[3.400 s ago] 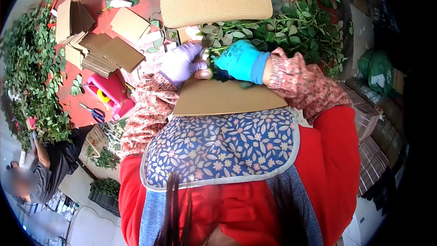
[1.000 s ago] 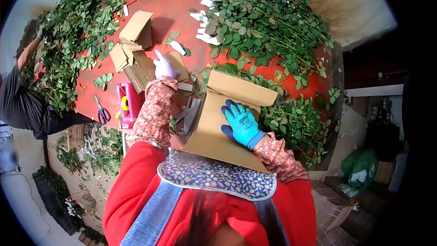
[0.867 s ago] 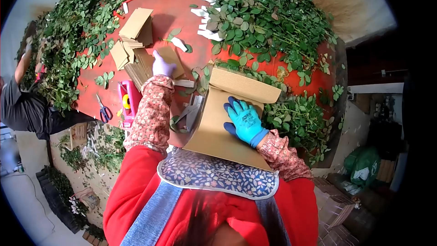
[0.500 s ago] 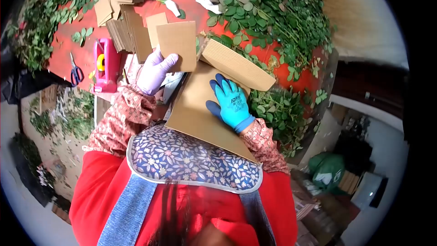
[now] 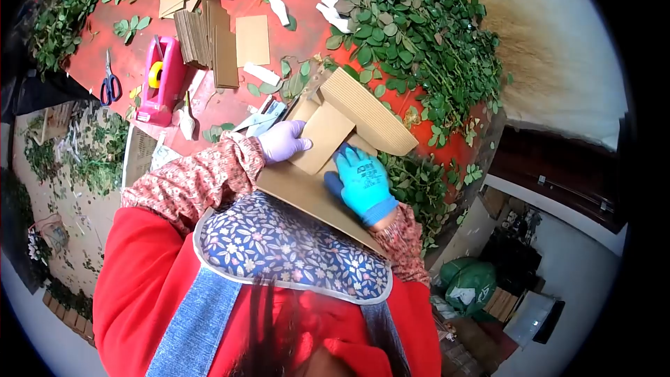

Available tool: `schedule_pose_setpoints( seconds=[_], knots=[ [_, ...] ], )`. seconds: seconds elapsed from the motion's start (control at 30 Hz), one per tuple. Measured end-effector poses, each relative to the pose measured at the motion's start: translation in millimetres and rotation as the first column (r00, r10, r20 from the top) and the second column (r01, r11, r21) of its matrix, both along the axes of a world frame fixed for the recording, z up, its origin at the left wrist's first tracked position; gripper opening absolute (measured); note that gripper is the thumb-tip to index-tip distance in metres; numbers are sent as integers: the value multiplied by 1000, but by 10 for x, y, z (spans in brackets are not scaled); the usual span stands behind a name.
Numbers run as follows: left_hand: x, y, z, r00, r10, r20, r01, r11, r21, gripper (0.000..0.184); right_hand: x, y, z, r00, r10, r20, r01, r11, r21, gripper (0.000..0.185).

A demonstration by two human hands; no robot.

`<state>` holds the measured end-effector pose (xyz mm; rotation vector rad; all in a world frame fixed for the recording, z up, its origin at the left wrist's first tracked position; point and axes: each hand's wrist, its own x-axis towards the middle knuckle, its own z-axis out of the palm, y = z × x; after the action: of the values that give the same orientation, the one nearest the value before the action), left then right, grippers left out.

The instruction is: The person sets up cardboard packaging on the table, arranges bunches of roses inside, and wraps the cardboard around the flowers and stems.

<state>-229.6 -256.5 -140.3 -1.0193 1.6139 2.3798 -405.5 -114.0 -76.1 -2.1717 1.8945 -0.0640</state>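
Note:
My left hand [image 5: 285, 142], in a thin lilac glove, pinches a small rectangular cardboard piece [image 5: 325, 136] by its near-left edge. The piece is tilted over a larger folded cardboard sheet [image 5: 307, 199] whose far side carries a ribbed, upright flap [image 5: 370, 108]. My right hand [image 5: 364, 180], in a blue rubber-coated work glove, lies palm down on the large cardboard with its fingers stretched out. Its fingertips reach the right side of the small piece; whether they press on it I cannot tell. The near edge of the large sheet rests against the flowered apron [image 5: 279, 244].
On the red table stand a pink tape dispenser [image 5: 159, 84], dark-handled scissors [image 5: 110, 84] and a stack of cardboard pieces [image 5: 225, 52]. One flat cardboard piece [image 5: 252, 40] lies beside it. A heap of leafy stems [image 5: 419, 49] with white-wrapped heads [image 5: 333, 15] spreads at the right.
My left hand has brought the small cardboard piece down and to the right, onto the large folded sheet. My right hand stays over the sheet, having shifted slightly. The whole view has turned a little.

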Motion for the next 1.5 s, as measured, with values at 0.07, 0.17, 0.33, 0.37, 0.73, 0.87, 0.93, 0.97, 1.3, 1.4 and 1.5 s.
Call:
schedule_pose_setpoints(
  seconds=[0.07, 0.17, 0.33, 0.37, 0.73, 0.87, 0.93, 0.97, 1.3, 1.4, 1.5],
  knots=[
    [9, 22, -156, 999, 12, -32, -13, 999, -32, 35, 68, -200, 287, 995, -95, -23, 97, 916, 390, 37],
    [-1, 11, -77, 1000, -11, 20, 14, 990, -139, 36, 144, -402, 281, 995, 27, 93, -18, 996, -88, 57],
    [58, -131, 231, 885, -279, 371, 446, 735, -511, 46, 158, -434, -107, 997, 67, 48, -67, 998, 13, 72],
    [83, -138, 227, 859, -308, 408, 503, 658, -560, 51, 162, -424, -135, 998, 40, 53, -40, 999, 5, 72],
    [38, -146, 297, 687, -384, 617, 726, 380, -573, 44, 343, -391, -315, 998, -26, -65, 32, 995, 90, 76],
    [102, -53, 319, 789, -293, 540, 614, 355, -705, 41, 283, -359, -370, 999, -38, 30, 37, 999, 37, 77],
    [91, -121, 407, 761, -358, 541, 648, 421, -635, 52, 263, -335, -379, 998, -60, 31, 59, 998, 37, 76],
    [78, -117, 435, 870, -257, 421, 493, 404, -770, 60, 247, -321, -384, 998, -52, 38, 51, 998, 22, 75],
    [-104, -115, 379, 826, -354, 439, 496, 87, -864, 82, -66, 164, -310, 800, -312, 513, 573, 653, -495, 26],
    [-96, -92, 467, 839, -333, 430, 481, 86, -872, 81, 29, 405, -649, 122, -270, 955, 988, 123, -91, 23],
    [-90, -99, 509, 843, -335, 422, 476, 98, -874, 81, -105, 361, -656, -40, -205, 978, 977, 197, 81, 39]
  ],
)
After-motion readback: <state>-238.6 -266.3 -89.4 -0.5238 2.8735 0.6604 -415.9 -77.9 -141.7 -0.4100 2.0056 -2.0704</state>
